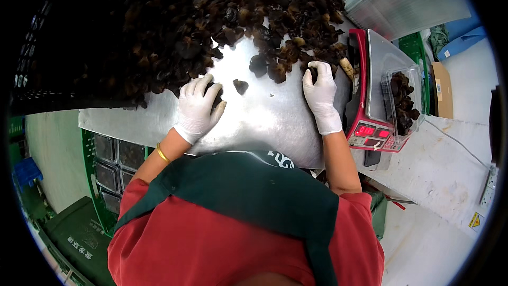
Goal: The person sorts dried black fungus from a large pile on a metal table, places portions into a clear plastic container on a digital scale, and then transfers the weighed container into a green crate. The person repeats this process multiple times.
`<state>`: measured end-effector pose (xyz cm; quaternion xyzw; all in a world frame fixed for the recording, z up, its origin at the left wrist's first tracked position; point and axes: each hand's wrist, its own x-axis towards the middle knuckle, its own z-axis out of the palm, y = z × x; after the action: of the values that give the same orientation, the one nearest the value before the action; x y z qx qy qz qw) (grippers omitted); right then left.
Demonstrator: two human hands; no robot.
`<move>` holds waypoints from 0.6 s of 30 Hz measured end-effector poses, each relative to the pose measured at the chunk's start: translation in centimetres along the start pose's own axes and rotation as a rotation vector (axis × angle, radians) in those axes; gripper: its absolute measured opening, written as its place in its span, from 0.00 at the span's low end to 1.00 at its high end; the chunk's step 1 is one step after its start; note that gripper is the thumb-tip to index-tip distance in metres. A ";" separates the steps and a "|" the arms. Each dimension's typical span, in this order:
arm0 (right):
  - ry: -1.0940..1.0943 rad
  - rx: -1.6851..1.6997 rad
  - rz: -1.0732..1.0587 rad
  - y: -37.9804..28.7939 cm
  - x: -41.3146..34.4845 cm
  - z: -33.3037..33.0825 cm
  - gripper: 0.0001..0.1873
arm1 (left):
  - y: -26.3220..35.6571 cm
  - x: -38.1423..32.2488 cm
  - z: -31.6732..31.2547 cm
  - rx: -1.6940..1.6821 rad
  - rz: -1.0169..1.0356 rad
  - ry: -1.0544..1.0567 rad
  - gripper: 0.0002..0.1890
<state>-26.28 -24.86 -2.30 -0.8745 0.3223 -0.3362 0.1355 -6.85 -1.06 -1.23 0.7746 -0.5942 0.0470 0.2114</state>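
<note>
A large heap of dark wood ear mushrooms (pixel 186 47) spreads over a metal table (pixel 254 127). My left hand (pixel 200 105), in a white glove, is cupped at the near edge of the heap, with dark pieces showing between its thumb and fingers. My right hand (pixel 321 91), gloved too, has its fingers curled at the heap's right edge, just left of a red scale (pixel 361 83). Dark mushroom shows in the gap by its thumb; whether it is gripped is not clear. One loose mushroom piece (pixel 240 86) lies between the hands.
A clear plastic tub (pixel 416 83) of mushrooms rests on the scale, whose red display is lit. Clear plastic containers (pixel 405 4) are stacked behind it. A green crate (pixel 89 167) with filled tubs stands low left. A black crate (pixel 43 105) borders the heap's left side.
</note>
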 end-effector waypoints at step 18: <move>-0.102 0.198 0.049 -5.7 -0.8 -1.8 0.11 | -0.7 2.0 -0.8 -0.256 0.058 0.206 0.17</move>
<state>-25.22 -20.09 1.24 -0.8646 0.3017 -0.3182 0.2455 -5.51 -2.39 -0.06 0.7148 -0.5927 0.0562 0.3670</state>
